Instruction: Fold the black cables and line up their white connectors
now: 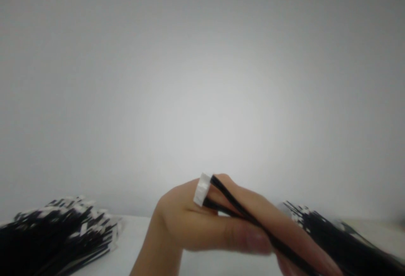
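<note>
My left hand point(218, 217) reaches in from the bottom, wrist bent, with its fingers pointing right. Thumb and fingers are closed on a black cable point(232, 200) that runs down to the lower right along the index finger. At the cable's upper end sits a white connector point(201, 189), where the black wires split into two strands. The connector lies against the back of the hand's thumb web, tilted. The cable's lower end leaves the picture. My right hand is not in view.
A heap of black cables with white ends point(63, 234) lies at the left on a white table surface point(136, 234). Another bundle of black cables point(335, 238) lies at the right. A plain pale wall point(202, 77) rises behind.
</note>
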